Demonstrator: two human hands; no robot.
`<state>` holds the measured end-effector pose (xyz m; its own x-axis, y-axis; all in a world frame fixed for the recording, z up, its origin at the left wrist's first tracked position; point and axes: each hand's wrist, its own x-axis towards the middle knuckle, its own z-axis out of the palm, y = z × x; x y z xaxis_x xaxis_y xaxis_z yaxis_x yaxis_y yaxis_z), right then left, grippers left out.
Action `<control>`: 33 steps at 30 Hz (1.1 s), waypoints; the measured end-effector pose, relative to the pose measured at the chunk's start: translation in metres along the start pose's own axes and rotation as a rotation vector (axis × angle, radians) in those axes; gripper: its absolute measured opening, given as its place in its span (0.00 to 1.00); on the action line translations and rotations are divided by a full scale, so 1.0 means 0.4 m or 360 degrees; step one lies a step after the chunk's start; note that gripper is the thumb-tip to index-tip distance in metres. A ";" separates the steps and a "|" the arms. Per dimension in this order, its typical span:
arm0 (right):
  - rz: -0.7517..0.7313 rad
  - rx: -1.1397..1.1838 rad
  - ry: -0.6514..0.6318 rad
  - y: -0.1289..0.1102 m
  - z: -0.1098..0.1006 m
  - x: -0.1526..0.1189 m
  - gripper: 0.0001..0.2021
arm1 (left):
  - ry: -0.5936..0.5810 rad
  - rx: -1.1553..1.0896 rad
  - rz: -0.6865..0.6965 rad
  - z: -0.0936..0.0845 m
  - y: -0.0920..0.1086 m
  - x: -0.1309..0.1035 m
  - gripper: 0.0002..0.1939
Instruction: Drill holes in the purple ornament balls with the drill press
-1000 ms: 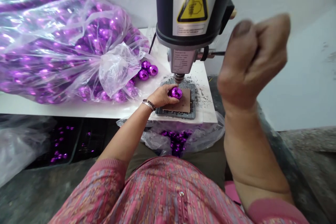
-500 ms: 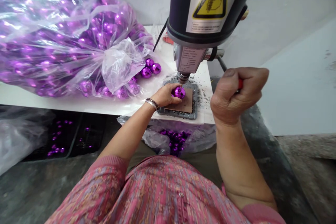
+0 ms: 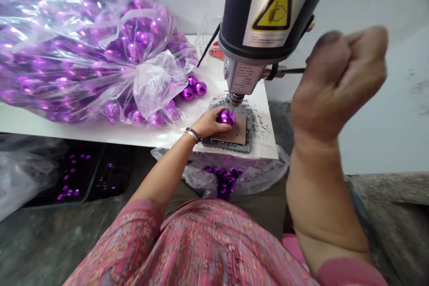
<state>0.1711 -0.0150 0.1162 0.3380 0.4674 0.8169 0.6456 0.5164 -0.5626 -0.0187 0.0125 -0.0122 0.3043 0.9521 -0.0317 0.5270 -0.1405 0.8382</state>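
Observation:
A shiny purple ball [image 3: 227,117] is pinched between the thumb and fingers of my left hand [image 3: 211,123], over a brown board [image 3: 236,132] on the grey base plate [image 3: 248,143]. Just right of the ball is the thin bit under the chuck [image 3: 236,99] of a drill press [image 3: 258,49]. My right hand [image 3: 335,80] is closed in a fist, raised to the right of the machine at the end of its metal lever [image 3: 292,70]. The knob inside the fist is hidden.
A large clear bag of purple balls [image 3: 83,53] covers the left of the white table [image 3: 100,133], with loose purple balls [image 3: 200,88] by its mouth. More purple balls [image 3: 226,179] lie in plastic below the front edge. Black crates [image 3: 110,170] stand at lower left.
My right hand has moved up and to the right with the lever. The ball in my left hand has shifted slightly left, off from under the bit.

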 end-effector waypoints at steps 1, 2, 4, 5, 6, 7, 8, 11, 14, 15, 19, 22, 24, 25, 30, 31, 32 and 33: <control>0.0037 0.0004 -0.0029 -0.009 0.001 0.028 0.18 | 0.0027 -0.0059 -0.0034 -0.007 -0.006 -0.010 0.31; 0.0092 -0.0004 -0.0079 -0.015 0.002 0.050 0.18 | 0.0028 -0.0142 -0.0066 -0.016 -0.012 -0.023 0.31; 0.0190 -0.0032 -0.0125 -0.021 0.005 0.079 0.17 | -0.0075 -0.0376 -0.0115 -0.032 -0.022 -0.056 0.32; 0.0244 -0.0053 -0.0144 -0.023 0.007 0.087 0.18 | -0.0159 -0.0502 -0.0129 -0.039 -0.025 -0.075 0.32; 0.0287 -0.0070 -0.0149 -0.024 0.008 0.090 0.18 | -0.0234 -0.0616 -0.0138 -0.042 -0.028 -0.094 0.32; 0.0315 -0.0085 -0.0148 -0.026 0.009 0.091 0.18 | -0.0288 -0.0714 -0.0142 -0.043 -0.030 -0.114 0.33; 0.0339 -0.0101 -0.0145 -0.028 0.010 0.091 0.19 | -0.0318 -0.0798 -0.0145 -0.039 -0.031 -0.133 0.34; 0.0392 -0.0127 -0.0163 -0.033 0.013 0.091 0.21 | -0.0339 -0.1083 -0.0159 -0.007 -0.036 -0.186 0.39; 0.0392 -0.0106 -0.0186 -0.033 0.014 0.096 0.21 | -0.0384 -0.1354 -0.0168 0.038 -0.041 -0.231 0.42; 0.0387 -0.0087 -0.0190 -0.032 0.015 0.097 0.21 | -0.0383 -0.1382 -0.0153 0.051 -0.040 -0.245 0.42; 0.0450 -0.0059 -0.0199 -0.034 0.016 0.099 0.20 | -0.0284 -0.1255 -0.0035 0.078 -0.031 -0.294 0.41; 0.0493 -0.0127 -0.0204 -0.041 0.016 0.093 0.20 | -0.0278 -0.1224 0.0013 0.080 -0.024 -0.322 0.40; 0.0480 -0.0147 -0.0218 -0.043 0.016 0.088 0.19 | -0.0286 -0.1228 0.0034 0.080 -0.024 -0.336 0.41; 0.0467 -0.0146 -0.0223 -0.043 0.015 0.086 0.19 | -0.0287 -0.1226 0.0042 0.081 -0.025 -0.341 0.41; 0.0434 -0.0145 -0.0180 -0.033 0.021 0.086 0.19 | -0.0276 -0.1200 0.0087 0.088 -0.045 -0.364 0.39; 0.0429 -0.0140 -0.0175 -0.029 0.023 0.087 0.19 | -0.0267 -0.1200 0.0093 0.090 -0.051 -0.369 0.39; 0.0423 -0.0132 -0.0174 -0.025 0.025 0.087 0.19 | -0.0253 -0.1206 0.0097 0.091 -0.057 -0.374 0.39; 0.0414 -0.0122 -0.0176 -0.020 0.027 0.087 0.19 | -0.0238 -0.1219 0.0100 0.093 -0.063 -0.379 0.39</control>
<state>0.1703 0.0050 0.1476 0.4250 0.6545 0.6253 0.5983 0.3153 -0.7366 -0.0486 -0.1382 -0.0487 0.4479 0.8941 0.0011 -0.1728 0.0853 0.9813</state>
